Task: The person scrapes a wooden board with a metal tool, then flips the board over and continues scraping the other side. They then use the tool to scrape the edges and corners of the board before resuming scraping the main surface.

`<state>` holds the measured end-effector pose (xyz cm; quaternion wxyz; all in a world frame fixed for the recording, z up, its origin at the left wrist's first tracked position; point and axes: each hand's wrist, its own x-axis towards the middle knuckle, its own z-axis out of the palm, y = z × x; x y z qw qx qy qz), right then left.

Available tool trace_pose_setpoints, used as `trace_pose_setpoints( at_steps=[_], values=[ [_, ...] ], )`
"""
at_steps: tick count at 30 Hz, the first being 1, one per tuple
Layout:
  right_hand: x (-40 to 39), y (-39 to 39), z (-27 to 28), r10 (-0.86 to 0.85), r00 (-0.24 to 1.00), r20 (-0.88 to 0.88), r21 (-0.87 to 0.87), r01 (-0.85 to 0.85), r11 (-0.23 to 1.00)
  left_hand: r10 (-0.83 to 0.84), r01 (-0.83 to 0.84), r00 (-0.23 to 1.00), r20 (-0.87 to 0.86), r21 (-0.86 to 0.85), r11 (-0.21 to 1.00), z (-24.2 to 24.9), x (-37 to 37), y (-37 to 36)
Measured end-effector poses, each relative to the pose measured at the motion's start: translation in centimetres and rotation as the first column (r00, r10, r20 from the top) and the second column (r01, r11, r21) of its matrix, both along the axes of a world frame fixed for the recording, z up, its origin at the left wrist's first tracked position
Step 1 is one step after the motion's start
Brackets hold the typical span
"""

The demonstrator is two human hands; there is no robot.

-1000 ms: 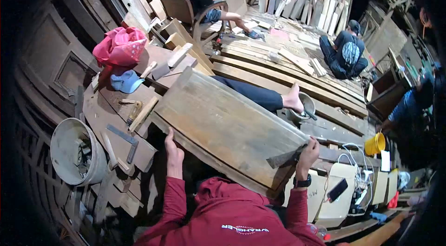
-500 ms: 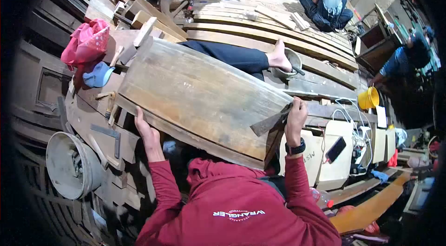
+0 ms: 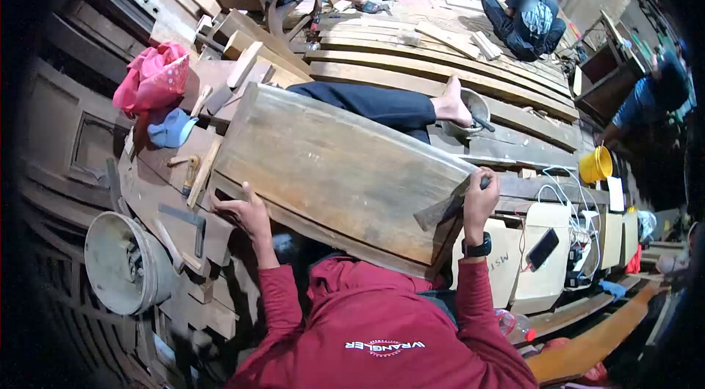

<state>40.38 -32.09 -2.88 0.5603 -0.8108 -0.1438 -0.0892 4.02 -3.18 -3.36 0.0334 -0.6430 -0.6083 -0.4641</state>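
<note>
Panel (image 3: 341, 168) is set aslant, near right edge of counter (image 3: 156, 173). By right hand (image 3: 481, 199), fingers closed, blade (image 3: 439, 212) is held over panel's right end. Left hand (image 3: 251, 214): fingers spread wide at near edge; firm contact cannot be told. Panel could be slipped by weak left support, or gouged by tilted blade. Panel: flat, rectangular, stained wood. Blade: thin, dark, likely metal. Counter: rough boards.
</note>
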Motion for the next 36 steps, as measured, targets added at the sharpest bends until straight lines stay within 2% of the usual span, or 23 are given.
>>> trace_pose_setpoints(
  at_steps=[2,3,4,6,8,9,11,13,14,15,17,18,21,24,26,28,30,31,32,34,36],
  values=[
    [-0.1,0.1,0.4,-0.001,1.0,0.01,-0.014,0.001,1.0,-0.217,0.215,0.968,0.129,0.031,0.976,2.8,3.0,0.2],
    [-0.3,0.1,0.6,0.005,1.0,0.027,-0.02,-0.005,1.0,-0.405,0.41,0.911,0.071,-0.064,0.91,5.3,4.8,0.2],
    [-0.4,0.1,0.8,0.015,0.999,0.043,-0.027,-0.013,1.0,-0.58,0.577,0.814,0.034,-0.167,0.8,7.5,6.9,0.2],
    [-1.0,0.3,1.4,-0.008,0.995,0.099,-0.071,0.015,0.997,-0.813,0.812,0.581,-0.027,-0.044,0.582,9.5,12.0,0.2],
    [-1.1,0.5,1.5,-0.049,0.962,0.269,-0.12,0.084,0.989,-0.897,0.899,0.424,-0.124,-0.058,0.433,8.8,16.5,1.1],
    [-1.1,0.4,2.0,-0.04,0.947,0.32,-0.168,0.098,0.981,-0.907,0.916,0.392,-0.155,-0.031,0.401,8.7,18.6,1.1],
    [-0.5,0.6,3.0,-0.007,0.951,0.308,-0.17,0.062,0.984,-0.92,0.944,0.324,-0.219,0.016,0.329,8.2,21.8,0.8],
    [0.1,1.0,4.8,0.026,0.974,0.226,-0.127,0.003,0.992,-0.904,0.917,0.368,-0.216,-0.073,0.391,7.0,22.8,1.0],
    [0.6,1.1,5.2,0.005,0.974,0.227,-0.144,0.029,0.989,-0.894,0.899,0.391,-0.218,-0.115,0.422,6.6,23.2,1.0],
    [1.1,1.3,5.3,-0.002,0.975,0.221,-0.146,0.035,0.989,-0.912,0.913,0.379,-0.157,-0.095,0.396,6.4,23.0,0.8],
    [1.5,1.3,5.6,0.011,0.991,0.133,-0.18,0.013,0.983,-0.914,0.899,0.364,-0.18,-0.187,0.395,7.1,22.1,0.3],
    [1.7,1.2,5.6,0.028,0.985,0.169,-0.166,0.001,0.986,-0.914,0.889,0.355,-0.195,-0.233,0.394,7.1,21.8,0.5],
    [1.8,0.3,5.3,0.057,0.99,-0.127,-0.097,-0.069,0.993,-0.954,0.932,0.279,-0.111,-0.208,0.296,6.3,22.0,2.4],
    [1.8,-1.2,3.8,0.044,0.987,-0.157,0.016,-0.042,0.999,-0.969,0.929,0.246,-0.03,-0.28,0.244,6.4,21.7,3.2],
    [2.0,-2.7,2.6,0.036,0.949,-0.313,0.144,0.01,0.99,-0.983,0.935,0.183,-0.023,-0.303,0.182,6.6,21.6,3.8],
    [3.0,-4.8,1.2,0.018,0.988,-0.154,0.026,-0.014,1.0,-0.989,0.948,0.132,-0.059,-0.283,0.143,6.2,21.8,4.5],
    [2.0,-5.2,3.2,0.012,0.928,-0.373,0.291,0.105,0.951,-0.995,0.941,0.093,-0.047,-0.323,0.103,6.1,21.8,4.6],
    [2.2,-5.3,3.4,0.019,0.927,-0.375,0.346,0.121,0.93,-0.992,0.941,0.076,-0.104,-0.322,0.106,5.9,21.9,4.9],
    [2.5,-5.7,3.6,0.02,0.929,-0.368,0.4,0.139,0.906,-0.993,0.902,0.11,-0.051,-0.415,0.121,6.1,22.0,4.7],
    [2.2,-5.8,4.7,0.007,0.922,-0.387,0.435,0.176,0.883,-0.989,0.887,0.11,-0.101,-0.438,0.143,5.4,22.5,4.7],
    [2.8,-6.5,4.6,-0.008,0.926,-0.378,0.459,0.195,0.867,-0.993,0.86,0.098,-0.061,-0.496,0.115,5.3,23.1,4.9]
  ],
)
